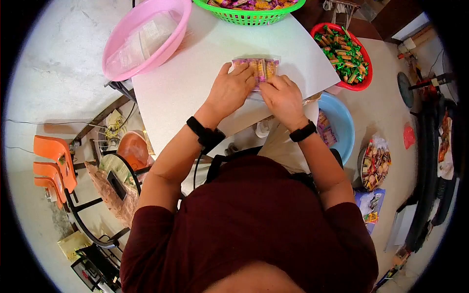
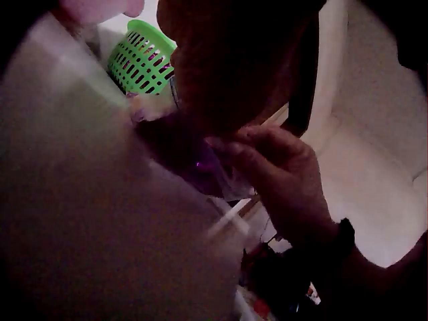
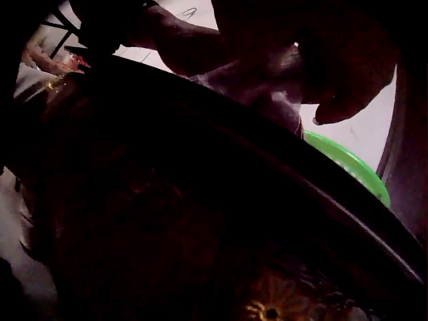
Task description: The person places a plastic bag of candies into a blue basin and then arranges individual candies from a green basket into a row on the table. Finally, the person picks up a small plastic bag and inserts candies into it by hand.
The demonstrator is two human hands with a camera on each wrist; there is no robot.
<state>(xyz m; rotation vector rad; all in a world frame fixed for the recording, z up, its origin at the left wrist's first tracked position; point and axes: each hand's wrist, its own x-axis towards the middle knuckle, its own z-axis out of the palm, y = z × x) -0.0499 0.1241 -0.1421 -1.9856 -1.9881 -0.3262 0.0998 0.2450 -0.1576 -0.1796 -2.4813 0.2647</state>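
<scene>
A clear plastic bag of purple and yellow wrapped sticks [image 1: 261, 68] lies on the white table top in the head view. The left hand [image 1: 231, 89] lies over the bag's left part, its fingers spread on the packets. At the bag's lower right edge, the right hand [image 1: 283, 99] pinches the plastic between thumb and curled fingers. The left wrist view is dark; there the right hand [image 2: 284, 177] holds the edge of the purple bag [image 2: 194, 157]. In the right wrist view the bag [image 3: 267, 100] shows only dimly.
A pink basin [image 1: 112, 61] with clear bags stands at the table's left. Behind is a green basket [image 1: 246, 18] of purple packets. To the right are a red basket [image 1: 370, 73] of green-wrapped sticks and, lower, a blue tub [image 1: 346, 124] holding filled bags.
</scene>
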